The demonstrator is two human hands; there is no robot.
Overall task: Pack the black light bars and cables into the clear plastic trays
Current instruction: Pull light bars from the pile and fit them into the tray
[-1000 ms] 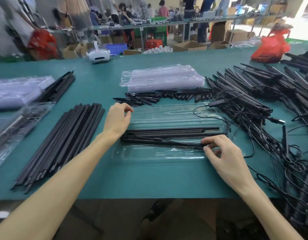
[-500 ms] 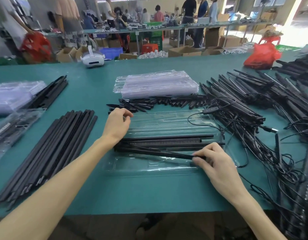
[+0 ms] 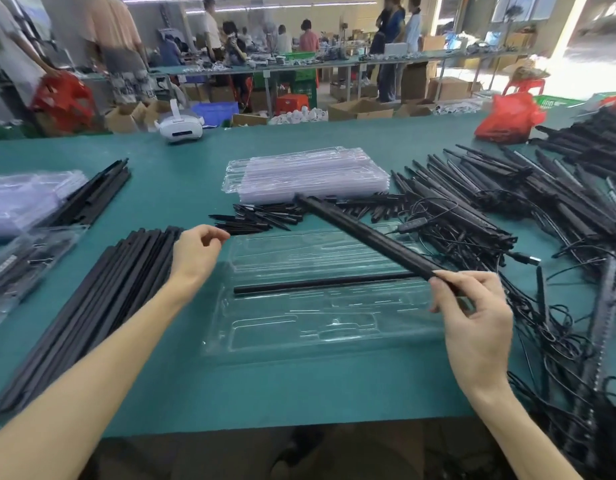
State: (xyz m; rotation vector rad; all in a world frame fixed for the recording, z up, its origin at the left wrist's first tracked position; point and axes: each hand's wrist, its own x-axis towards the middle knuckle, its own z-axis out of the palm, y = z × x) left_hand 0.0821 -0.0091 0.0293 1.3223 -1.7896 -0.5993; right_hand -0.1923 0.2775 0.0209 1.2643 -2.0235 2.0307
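Note:
An open clear plastic tray (image 3: 320, 327) lies on the green table in front of me. One thin black bar (image 3: 320, 283) lies lengthwise in its middle groove. My right hand (image 3: 472, 317) grips the near end of a black light bar (image 3: 365, 233), which slants up and away to the left above the tray. My left hand (image 3: 195, 254) hovers at the tray's left end with loosely curled fingers, holding nothing. Its thumb and forefinger nearly touch.
A row of black bars (image 3: 91, 306) lies left of the tray. A stack of clear trays (image 3: 306, 174) and small black pieces (image 3: 258, 220) sit behind it. A tangle of light bars with cables (image 3: 507, 230) fills the right side. Packed trays (image 3: 25, 202) lie far left.
My right hand has lifted the light bar out of the tray and swung its far end up and away. My left hand has let go of the bar's left end.

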